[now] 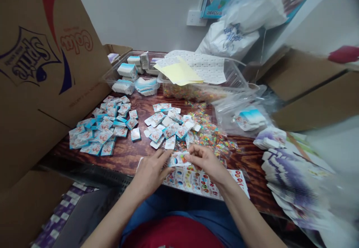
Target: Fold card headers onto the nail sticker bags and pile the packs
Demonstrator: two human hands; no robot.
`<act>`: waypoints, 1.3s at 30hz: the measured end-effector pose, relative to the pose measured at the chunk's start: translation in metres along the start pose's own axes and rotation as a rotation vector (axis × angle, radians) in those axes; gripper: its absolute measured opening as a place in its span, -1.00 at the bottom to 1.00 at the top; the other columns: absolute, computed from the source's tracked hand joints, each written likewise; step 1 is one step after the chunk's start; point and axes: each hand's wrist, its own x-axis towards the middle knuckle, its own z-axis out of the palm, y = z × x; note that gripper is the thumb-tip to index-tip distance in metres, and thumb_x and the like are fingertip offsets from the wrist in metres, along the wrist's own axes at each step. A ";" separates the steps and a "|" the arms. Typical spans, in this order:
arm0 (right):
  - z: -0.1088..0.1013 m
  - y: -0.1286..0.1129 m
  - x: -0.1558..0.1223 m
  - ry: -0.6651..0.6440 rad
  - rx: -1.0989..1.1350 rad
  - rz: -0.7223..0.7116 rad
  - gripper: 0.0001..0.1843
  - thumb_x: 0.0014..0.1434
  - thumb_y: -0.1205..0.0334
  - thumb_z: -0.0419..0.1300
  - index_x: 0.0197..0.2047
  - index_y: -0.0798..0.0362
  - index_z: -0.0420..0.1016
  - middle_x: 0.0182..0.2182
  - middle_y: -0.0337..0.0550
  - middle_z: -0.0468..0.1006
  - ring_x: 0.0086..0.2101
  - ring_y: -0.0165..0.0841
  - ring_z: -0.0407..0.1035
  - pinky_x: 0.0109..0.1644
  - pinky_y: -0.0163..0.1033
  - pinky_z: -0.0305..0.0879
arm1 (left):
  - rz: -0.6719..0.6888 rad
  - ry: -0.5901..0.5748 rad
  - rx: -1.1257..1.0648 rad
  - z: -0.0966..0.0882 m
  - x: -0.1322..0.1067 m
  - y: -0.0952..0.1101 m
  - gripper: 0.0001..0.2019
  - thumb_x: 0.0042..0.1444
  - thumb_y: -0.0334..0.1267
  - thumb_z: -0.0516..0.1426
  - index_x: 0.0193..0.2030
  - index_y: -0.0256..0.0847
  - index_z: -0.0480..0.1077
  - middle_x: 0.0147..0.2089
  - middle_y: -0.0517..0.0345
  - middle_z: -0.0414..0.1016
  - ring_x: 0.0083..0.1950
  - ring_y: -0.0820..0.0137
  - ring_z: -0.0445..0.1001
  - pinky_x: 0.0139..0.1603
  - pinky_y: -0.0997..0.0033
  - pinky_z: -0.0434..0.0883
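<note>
Near the table's front edge, my left hand [153, 171] and my right hand [206, 162] meet at a small printed paper piece [178, 160] with coloured pictures. My left fingers close on its left end. My right thumb and fingers pinch its right end. Beneath lies a white sheet [202, 182] printed with rows of small pictures, partly covered by my hands. Just beyond are loose small white-and-blue boxes [169, 126], some with flaps sticking out. Small clear packets of colourful candy bits [209, 130] are spread to their right.
Small folded boxes [105, 132] are heaped at left, beside a tall cardboard carton [33, 76]. Plastic trays at the back hold bundled cartons [127, 70] and more candy under a yellow paper [179, 70]. A clear bag [241, 113] and flat printed cartons [291, 180] lie right.
</note>
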 end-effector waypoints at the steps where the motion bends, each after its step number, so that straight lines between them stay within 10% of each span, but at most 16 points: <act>1: -0.001 0.000 0.001 -0.006 -0.010 0.010 -0.63 -0.07 -0.03 0.35 -0.49 0.05 0.34 -0.67 -0.40 0.24 -0.66 -0.54 0.04 -0.61 -0.40 -0.06 | 0.001 0.003 -0.015 0.002 -0.001 0.002 -0.53 0.19 -0.24 0.17 0.24 -0.03 0.24 0.11 0.01 0.43 0.05 0.17 0.50 -0.02 0.22 0.47; 18: 0.014 0.025 -0.010 0.091 -0.160 -0.133 -0.83 0.00 0.18 0.21 -0.48 0.03 0.30 -0.22 -0.11 0.47 -0.23 -0.25 0.38 -0.20 -0.22 0.28 | 0.022 0.104 -0.151 0.028 -0.014 0.008 -0.54 0.20 -0.27 0.16 0.23 -0.07 0.21 0.07 -0.04 0.40 0.05 0.17 0.47 0.03 0.14 0.47; 26: 0.023 0.025 -0.032 0.188 -0.508 -0.425 -0.86 0.19 0.36 0.11 -0.31 -0.03 0.47 -0.11 -0.09 0.42 0.01 -0.18 0.28 0.11 -0.05 0.16 | 0.026 0.074 -0.155 0.029 -0.016 0.010 -0.60 0.22 -0.26 0.15 0.19 -0.11 0.24 0.05 -0.02 0.40 0.03 0.20 0.46 0.02 0.18 0.46; 39: 0.033 0.035 -0.030 0.421 0.016 -0.231 -0.79 -0.06 0.17 0.35 -0.38 0.02 0.43 -0.08 -0.07 0.40 -0.12 -0.21 0.34 -0.30 -0.28 0.33 | 0.084 0.199 -0.178 0.037 -0.015 0.011 -0.58 0.22 -0.31 0.15 0.20 -0.12 0.21 0.06 -0.02 0.40 0.09 0.24 0.44 0.07 0.24 0.45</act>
